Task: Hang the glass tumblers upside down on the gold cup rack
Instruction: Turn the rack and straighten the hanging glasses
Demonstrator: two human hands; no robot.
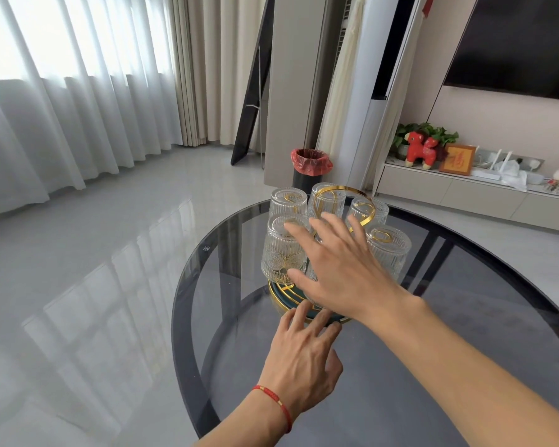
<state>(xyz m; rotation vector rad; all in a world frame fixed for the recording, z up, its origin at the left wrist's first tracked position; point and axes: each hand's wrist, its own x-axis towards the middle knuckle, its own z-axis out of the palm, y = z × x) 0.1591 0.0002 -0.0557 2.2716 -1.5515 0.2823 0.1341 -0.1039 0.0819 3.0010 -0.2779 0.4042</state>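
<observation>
The gold cup rack [342, 192] stands on a round dark glass table [465, 317], its looped handle rising in the middle. Several ribbed glass tumblers hang upside down around it, among them a near-left tumbler [279, 253], a far-left tumbler [288, 201] and a right tumbler [389, 250]. My right hand [339, 269] hovers over the front of the rack with fingers spread, holding nothing; it hides whatever sits under the palm. My left hand [304, 353] rests with fingertips on the rack's gold-rimmed base [281, 295].
A black bin with a red liner [310, 167] stands on the floor behind the table. A low cabinet [465, 195] with a red toy animal and a framed picture runs along the right wall. Curtains cover the left side.
</observation>
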